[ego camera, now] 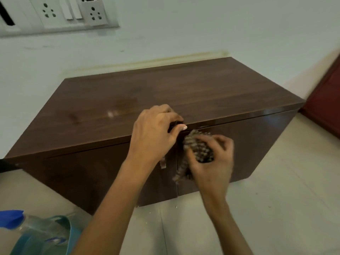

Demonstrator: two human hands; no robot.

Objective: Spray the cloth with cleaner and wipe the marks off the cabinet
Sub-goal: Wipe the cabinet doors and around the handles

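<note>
Cut off or unclear: spray bottle (36,225) at lower left of frame, only its blue head and clear shoulder showing, base out of frame; it lies beside a teal strap-like rim (68,230) of something I cannot identify. Right hand (211,168) motion-blurred, fingertips smeared. Left hand (152,131) fingertips hidden behind its own knuckles. Switch panel (60,13) at upper left cropped by the frame edge.

Materials: cabinet (128,100) is low and box-shaped, dark brown wood-grain laminate, glossy, with a pale sheen patch on its top; marks cannot be told from reflections. Two front doors meet at a vertical seam at centre; a small glossy handle (162,163) on the left-hand door. Cloth (199,146) is nubby, looped, grey-brown. Pale tiled floor (276,199), white wall (202,24).

Hands: left hand clamps the cabinet's top front edge, fingers curled over, thumb pressed on the front. Right hand bunches the cloth against the upper door face just right of the seam, one end dangling below. The hands are close together, not touching.
</note>
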